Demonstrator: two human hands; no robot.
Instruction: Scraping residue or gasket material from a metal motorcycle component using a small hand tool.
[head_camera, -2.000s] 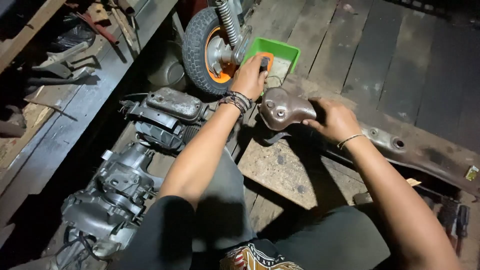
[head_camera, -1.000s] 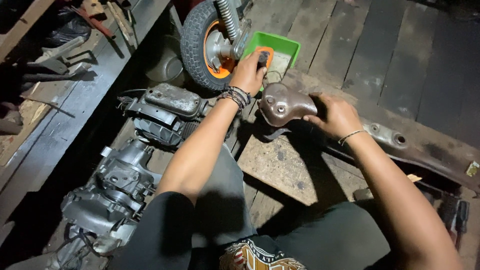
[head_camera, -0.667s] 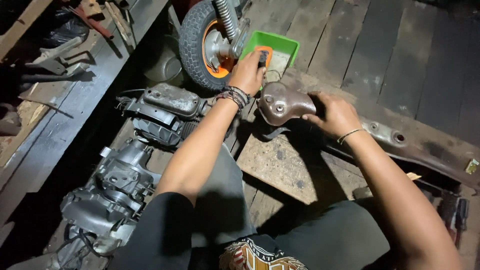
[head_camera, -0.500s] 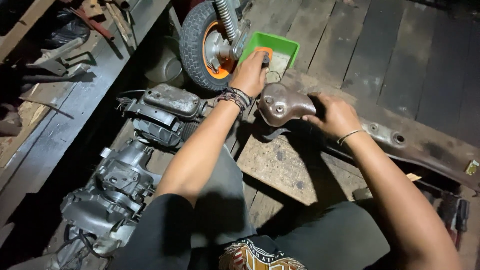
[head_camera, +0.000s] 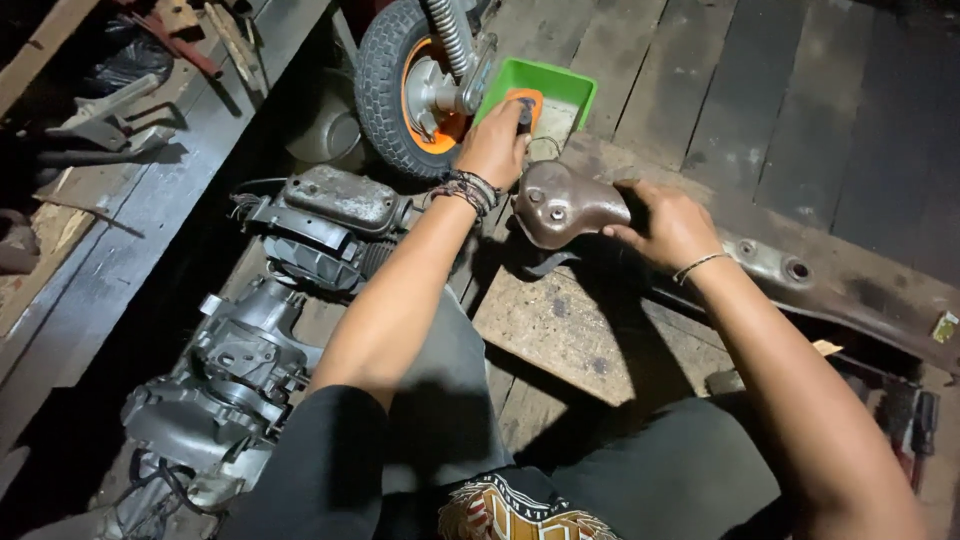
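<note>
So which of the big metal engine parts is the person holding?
The rusty brown cover, gripped by the right hand on the wooden board. The two grey engine blocks lie untouched by the left arm.

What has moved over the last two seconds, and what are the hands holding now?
Little changed. The left hand has stayed on the orange-handled tool at the green tray, shifting only slightly. The right hand still grips the brown metal cover over the wooden board. The wheel and engine parts have not moved.

Left hand outstretched (fingers curled), right hand clasped.
</note>
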